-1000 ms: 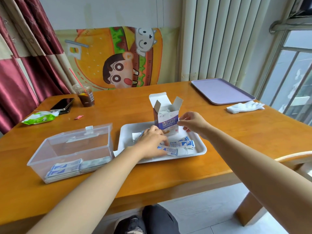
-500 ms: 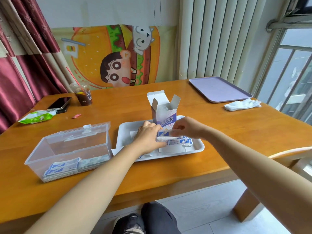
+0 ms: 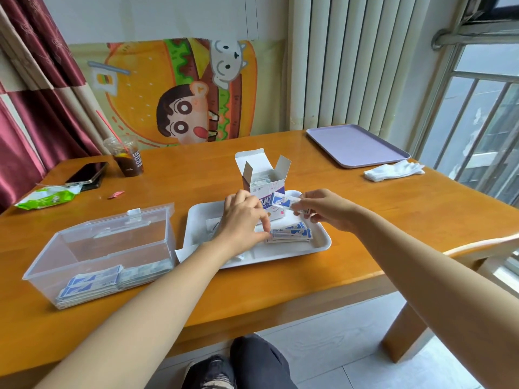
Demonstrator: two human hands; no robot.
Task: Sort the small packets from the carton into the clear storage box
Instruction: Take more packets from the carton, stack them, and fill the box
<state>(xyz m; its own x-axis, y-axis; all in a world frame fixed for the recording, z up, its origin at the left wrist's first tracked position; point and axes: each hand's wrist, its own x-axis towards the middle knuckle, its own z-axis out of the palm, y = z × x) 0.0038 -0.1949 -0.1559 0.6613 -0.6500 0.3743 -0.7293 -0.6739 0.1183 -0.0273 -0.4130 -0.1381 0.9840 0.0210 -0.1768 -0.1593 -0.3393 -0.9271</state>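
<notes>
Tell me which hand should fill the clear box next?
Probably the left hand: it holds the packet stack, and the clear box sits on its side. The right hand, pinching one packet, is farther.

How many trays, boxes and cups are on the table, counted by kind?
Trays: 2 (white tray, purple tray)
Boxes: 2 (clear storage box, carton)
Cups: 1 (drink cup)
Total: 5

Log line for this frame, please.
left hand: touches packet stack in white tray | right hand: pinches packet | carton: open, upright | clear box: partly filled
</notes>
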